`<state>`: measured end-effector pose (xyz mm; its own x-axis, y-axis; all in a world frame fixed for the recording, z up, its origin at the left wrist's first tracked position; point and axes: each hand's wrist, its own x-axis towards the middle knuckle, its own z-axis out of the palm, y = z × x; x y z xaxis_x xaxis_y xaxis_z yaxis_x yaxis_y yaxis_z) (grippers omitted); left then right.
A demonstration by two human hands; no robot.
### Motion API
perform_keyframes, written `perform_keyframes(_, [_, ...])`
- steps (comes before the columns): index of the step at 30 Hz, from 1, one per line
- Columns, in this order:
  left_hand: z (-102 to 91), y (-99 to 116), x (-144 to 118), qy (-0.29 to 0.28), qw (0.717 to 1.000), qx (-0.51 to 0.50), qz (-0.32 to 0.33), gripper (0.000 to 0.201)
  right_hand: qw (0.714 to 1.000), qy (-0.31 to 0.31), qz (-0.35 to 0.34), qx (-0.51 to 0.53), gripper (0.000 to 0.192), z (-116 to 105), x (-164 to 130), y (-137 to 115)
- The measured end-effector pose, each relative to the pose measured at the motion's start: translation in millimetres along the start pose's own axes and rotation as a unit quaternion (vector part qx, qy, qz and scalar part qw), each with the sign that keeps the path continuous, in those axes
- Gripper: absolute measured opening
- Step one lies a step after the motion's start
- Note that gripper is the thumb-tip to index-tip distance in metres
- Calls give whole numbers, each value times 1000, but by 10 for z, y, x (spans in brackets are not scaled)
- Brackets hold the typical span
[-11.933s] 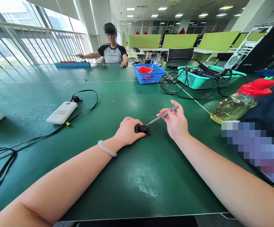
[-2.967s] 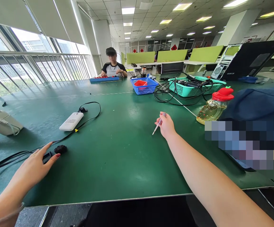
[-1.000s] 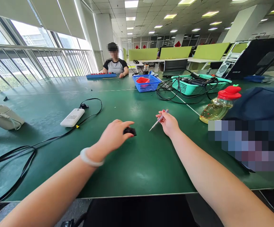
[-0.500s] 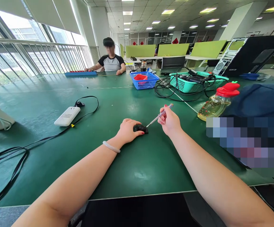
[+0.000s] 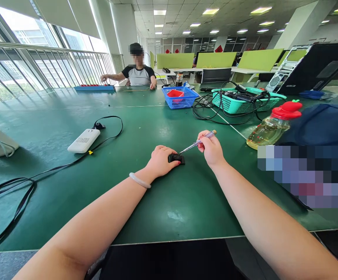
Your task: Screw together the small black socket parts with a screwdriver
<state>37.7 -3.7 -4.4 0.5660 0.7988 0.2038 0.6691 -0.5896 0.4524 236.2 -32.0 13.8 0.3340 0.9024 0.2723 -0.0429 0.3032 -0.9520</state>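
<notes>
We pin the small black part mid-table under our left hand — light, rigid, likely skittish; right hand pinches the slim screwdriver, tip on it.

Both your forearms reach forward, converging toward the middle. Your left hand lies palm down with fingers curled, a pale bangle on its wrist. Your right hand is raised slightly just beside it, fingers pinched closed, wrist bent a little inward toward the left.
</notes>
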Motion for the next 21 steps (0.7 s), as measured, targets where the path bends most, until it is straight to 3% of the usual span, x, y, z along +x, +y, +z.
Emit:
perform_keyframes(8, [11, -2, 1, -1, 1000, 0, -3, 34, 1000, -12, 15, -19, 21, -9, 28, 23])
perform_keyframes(21, [20, -10, 1, -5, 1000, 8, -9, 36, 994, -16, 106, 12, 49, -78, 108, 188])
